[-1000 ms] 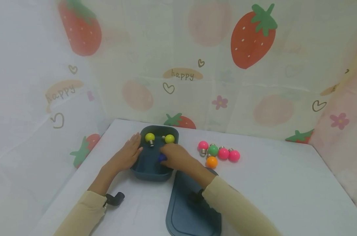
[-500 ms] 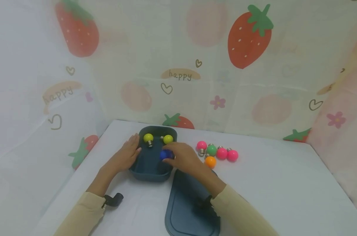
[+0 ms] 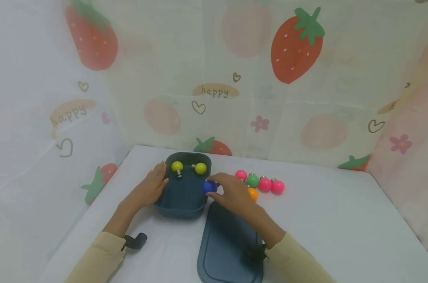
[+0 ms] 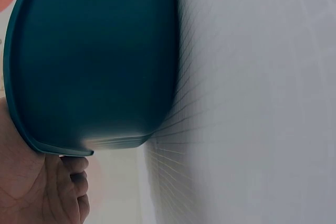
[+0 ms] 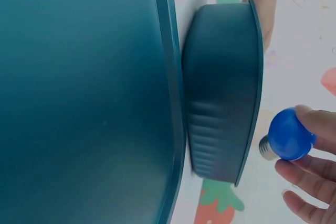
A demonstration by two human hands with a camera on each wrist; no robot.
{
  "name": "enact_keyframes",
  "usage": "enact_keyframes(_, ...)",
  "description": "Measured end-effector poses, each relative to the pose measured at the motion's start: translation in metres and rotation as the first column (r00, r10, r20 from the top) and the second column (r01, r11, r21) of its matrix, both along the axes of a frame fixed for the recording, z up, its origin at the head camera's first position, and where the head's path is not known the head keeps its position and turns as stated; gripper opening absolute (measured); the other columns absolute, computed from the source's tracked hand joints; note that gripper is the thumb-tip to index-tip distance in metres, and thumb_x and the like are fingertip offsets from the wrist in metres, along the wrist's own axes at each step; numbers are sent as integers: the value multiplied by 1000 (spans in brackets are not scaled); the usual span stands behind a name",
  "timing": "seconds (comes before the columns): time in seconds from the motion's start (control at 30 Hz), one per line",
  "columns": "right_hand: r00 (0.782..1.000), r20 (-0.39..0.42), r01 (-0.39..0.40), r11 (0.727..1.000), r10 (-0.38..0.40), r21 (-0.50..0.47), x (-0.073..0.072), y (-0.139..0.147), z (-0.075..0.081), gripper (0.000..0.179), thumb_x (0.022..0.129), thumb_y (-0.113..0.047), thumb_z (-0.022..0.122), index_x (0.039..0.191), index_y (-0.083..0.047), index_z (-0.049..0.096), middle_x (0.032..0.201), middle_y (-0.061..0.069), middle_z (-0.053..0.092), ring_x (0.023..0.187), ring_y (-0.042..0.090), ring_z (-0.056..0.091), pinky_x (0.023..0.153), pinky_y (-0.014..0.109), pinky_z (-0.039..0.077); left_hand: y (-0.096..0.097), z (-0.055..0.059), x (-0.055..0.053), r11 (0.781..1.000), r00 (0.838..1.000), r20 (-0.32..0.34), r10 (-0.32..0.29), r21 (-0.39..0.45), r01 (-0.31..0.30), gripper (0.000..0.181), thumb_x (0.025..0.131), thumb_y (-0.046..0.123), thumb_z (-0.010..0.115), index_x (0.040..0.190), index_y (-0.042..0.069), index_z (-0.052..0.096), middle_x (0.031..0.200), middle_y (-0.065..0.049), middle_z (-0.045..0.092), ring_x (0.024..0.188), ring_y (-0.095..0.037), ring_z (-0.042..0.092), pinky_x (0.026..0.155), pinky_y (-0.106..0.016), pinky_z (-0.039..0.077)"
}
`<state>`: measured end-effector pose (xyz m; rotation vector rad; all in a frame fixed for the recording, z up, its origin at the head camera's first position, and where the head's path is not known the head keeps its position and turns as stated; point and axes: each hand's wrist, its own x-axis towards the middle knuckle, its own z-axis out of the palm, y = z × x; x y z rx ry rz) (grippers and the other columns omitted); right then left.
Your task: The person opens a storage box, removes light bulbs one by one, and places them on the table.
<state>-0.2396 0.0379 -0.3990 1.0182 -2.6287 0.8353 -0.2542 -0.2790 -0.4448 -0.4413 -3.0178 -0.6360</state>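
My right hand pinches a blue light bulb between thumb and fingers, over the right rim of a dark teal box. In the right wrist view the same bulb has its metal screw base pointing down toward the box. Two yellow bulbs, one at left and one at right, lie at the far end inside the box. My left hand rests against the box's left side with fingers straight; in the left wrist view the box's wall fills much of the picture.
A matching teal lid lies on the white table in front of the box, under my right forearm. To the right sit several loose bulbs: pink, green and orange. A strawberry-print cloth hangs behind the table.
My right hand has lifted the blue bulb from inside the box and moved it right, to the right rim. The left hand stays against the box.
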Motion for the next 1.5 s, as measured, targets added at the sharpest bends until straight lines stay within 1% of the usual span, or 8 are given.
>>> enact_keyframes(0.33,996,22,85,993,-83,-78,8,22,-5,51,85,-25,85,131,-14,68,117,-1,73,100,18,69,83,32,60,0,1,1,1000,1000,-2,1,0,-1,64,111,26,37,159,-6,11,168,-23,8,155,-40,6,124,-57,10)
enact_keyframes(0.47,993,-2,114,991,-114,-76,10,29,-9,51,83,-27,86,130,-16,69,118,-2,73,103,16,69,85,33,60,1,3,1,1000,1000,0,3,-2,-3,64,111,26,37,159,-6,11,168,-23,8,155,-40,6,124,-57,10)
enact_keyframes(0.63,991,-31,130,987,-133,-95,14,39,-15,50,80,-22,88,127,-14,70,116,-1,73,104,19,70,86,37,61,2,4,2,1000,1000,5,-1,-1,1,64,111,26,36,159,-7,11,167,-24,8,154,-41,7,124,-57,10)
enact_keyframes(0.77,989,-47,138,984,-144,-114,16,48,-21,52,78,-19,90,126,-12,70,116,0,73,104,20,70,84,38,61,2,3,3,1000,1000,3,0,-5,0,63,111,26,36,159,-7,11,167,-24,9,154,-41,7,124,-57,11)
enact_keyframes(0.9,982,-51,176,980,-181,-95,18,58,-24,53,79,-20,89,128,-13,70,120,2,73,108,22,70,86,39,61,1,1,3,1000,1000,1,-5,-9,5,63,111,26,36,159,-7,11,167,-24,8,155,-41,6,123,-58,11)
enact_keyframes(1.07,973,-8,229,968,-231,-98,21,70,-25,51,83,-22,86,131,-15,69,123,4,72,113,26,68,88,44,60,0,1,3,1000,1000,-2,-1,-1,1,64,111,26,37,159,-7,11,167,-24,8,155,-41,6,123,-58,11)
enact_keyframes(1.2,964,26,267,957,-266,-114,21,80,-29,52,82,-21,86,130,-12,69,121,5,73,112,28,68,87,46,60,0,0,2,1000,1000,-9,-5,-7,5,63,111,27,36,159,-7,11,167,-23,9,155,-41,7,123,-58,11)
enact_keyframes(1.5,957,19,289,949,-289,-123,17,99,-35,50,82,-21,87,127,-11,69,114,6,74,103,25,70,84,46,61,-1,-1,0,1000,1000,-13,-7,-7,7,63,111,27,36,159,-7,11,167,-24,8,154,-41,7,123,-58,12)
